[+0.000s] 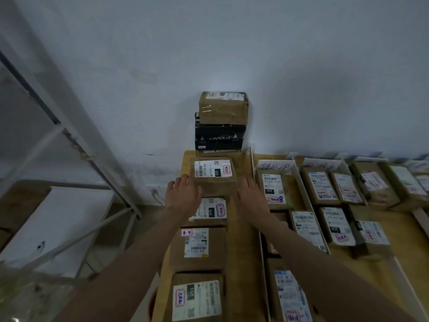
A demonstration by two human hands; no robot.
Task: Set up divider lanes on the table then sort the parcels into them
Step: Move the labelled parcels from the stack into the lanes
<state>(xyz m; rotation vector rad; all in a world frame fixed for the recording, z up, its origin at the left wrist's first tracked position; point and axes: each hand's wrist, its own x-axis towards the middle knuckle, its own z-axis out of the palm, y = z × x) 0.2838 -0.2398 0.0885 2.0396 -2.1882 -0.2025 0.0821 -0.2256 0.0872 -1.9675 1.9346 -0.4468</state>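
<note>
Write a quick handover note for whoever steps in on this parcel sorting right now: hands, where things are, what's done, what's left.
Left hand: open, at the left side of the parcel labelled 032, contact unclear.
Right hand: open, at that parcel's right side, holds nothing.
The 032 parcel lies in the leftmost lane, in front of the stacked black box and brown box at the wall.
Done: white dividers stand on the table; labelled parcels fill several lanes.
Left: settle the 032 parcel; any unsorted parcels are out of view.

Parcels [197, 248] in lanes on table [241, 263], dividers [301, 189] between, stacked boxes [221, 122] behind
</note>
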